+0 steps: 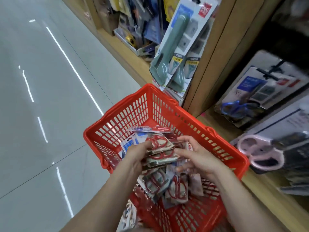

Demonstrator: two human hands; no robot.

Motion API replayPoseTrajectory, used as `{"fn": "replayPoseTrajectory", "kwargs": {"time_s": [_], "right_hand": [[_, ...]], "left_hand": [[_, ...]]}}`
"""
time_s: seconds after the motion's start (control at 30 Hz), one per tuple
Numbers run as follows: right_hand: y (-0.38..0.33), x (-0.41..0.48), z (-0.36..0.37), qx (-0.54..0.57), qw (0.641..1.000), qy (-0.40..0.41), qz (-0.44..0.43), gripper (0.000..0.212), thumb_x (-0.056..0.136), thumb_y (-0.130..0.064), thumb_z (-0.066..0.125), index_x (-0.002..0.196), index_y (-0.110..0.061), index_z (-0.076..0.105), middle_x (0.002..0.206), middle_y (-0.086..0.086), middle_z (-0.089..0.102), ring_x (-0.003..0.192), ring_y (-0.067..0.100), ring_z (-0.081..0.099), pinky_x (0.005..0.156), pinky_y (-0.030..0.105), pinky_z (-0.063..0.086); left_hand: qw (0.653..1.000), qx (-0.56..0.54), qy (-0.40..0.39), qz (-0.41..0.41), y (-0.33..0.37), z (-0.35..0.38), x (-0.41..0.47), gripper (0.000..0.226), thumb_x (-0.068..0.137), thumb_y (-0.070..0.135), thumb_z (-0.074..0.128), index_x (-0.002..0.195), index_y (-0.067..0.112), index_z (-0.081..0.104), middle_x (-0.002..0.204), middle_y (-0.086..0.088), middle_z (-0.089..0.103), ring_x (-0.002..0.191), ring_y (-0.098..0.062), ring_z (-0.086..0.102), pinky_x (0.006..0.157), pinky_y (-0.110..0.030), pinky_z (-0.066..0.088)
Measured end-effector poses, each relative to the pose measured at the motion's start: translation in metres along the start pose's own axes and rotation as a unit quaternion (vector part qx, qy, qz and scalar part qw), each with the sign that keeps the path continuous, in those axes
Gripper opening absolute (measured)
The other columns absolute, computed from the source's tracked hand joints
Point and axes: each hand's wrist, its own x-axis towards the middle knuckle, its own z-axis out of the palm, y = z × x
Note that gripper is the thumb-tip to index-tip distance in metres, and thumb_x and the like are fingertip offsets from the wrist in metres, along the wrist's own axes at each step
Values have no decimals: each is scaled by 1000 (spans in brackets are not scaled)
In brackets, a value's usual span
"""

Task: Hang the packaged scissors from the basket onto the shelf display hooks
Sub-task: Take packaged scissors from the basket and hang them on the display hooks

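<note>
Packaged scissors (160, 152) sit in a small fanned stack between your two hands, above the middle of the basket (117, 119). Your left hand (138, 155) reaches in over the basket's near rim with the forearm stretched long, and its fingers curl round the stack's left edge. Your right hand (196, 159) meets it from the right side with the palm turned inward. Its thumb and fingertips pinch the stack's right edge, but the cards hide how far the fingers reach beneath.

Below your wrists, toward the near edge of the basket, loose packs (177, 186) lie tilted and overlapping. A few blue-and-white cards (132, 143) lean by the left wall.

A wooden shelf (222, 129) runs close along the basket's right side. A green pack (175, 47) hangs just past the basket's far corner. Further right on the shelf hang blue-handled scissors (240, 105) and pink-handled scissors (260, 154), both blurred.

The basket is red plastic with slotted lattice walls. Your packs are flat cards carrying thin red looped handles. The shelf boards look like pale, smooth wood. To the left, the floor (41, 97) is glossy pale tile streaked with light.
</note>
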Motion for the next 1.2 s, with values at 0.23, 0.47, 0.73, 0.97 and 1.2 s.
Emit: {"fn": "replayPoseTrajectory", "kwargs": {"time_s": [0.23,0.47,0.73,0.97,1.2], "right_hand": [[-22,-64,23,138,987,-79,-9,45,89,-46,67,128,-26,58,117,10,72,105,31,70,97,52,53],[-101,-153,29,262,929,-65,-252,41,83,-3,70,121,-14,58,104,19,75,87,32,74,74,46,62],[-131,-231,0,69,884,110,-450,50,102,-38,44,147,-51,26,145,-23,44,129,3,50,105,25,42],[-124,-221,-27,72,886,117,-442,31,104,-19,44,113,-43,62,115,-7,70,100,9,70,86,32,59],[-119,-202,-41,45,898,215,-382,41,101,-7,46,82,-32,72,85,13,73,70,39,63,71,57,55]], "left_hand": [[988,80,-82,107,8,-21,-139,29,78,5,70,106,10,63,96,-21,76,91,-41,73,81,-52,60],[941,114,-88,305,58,-16,-247,45,77,13,70,116,21,51,103,-11,74,83,-31,75,79,-48,61],[895,-18,-32,444,93,50,-294,32,82,22,79,105,19,57,93,-6,77,81,-24,75,79,-46,61],[900,-129,-61,411,97,63,-285,25,90,20,71,110,17,55,95,-12,77,84,-31,76,79,-52,61],[870,-102,10,482,105,61,-280,10,100,16,53,103,17,63,79,3,77,67,-17,74,51,-28,55]]}}
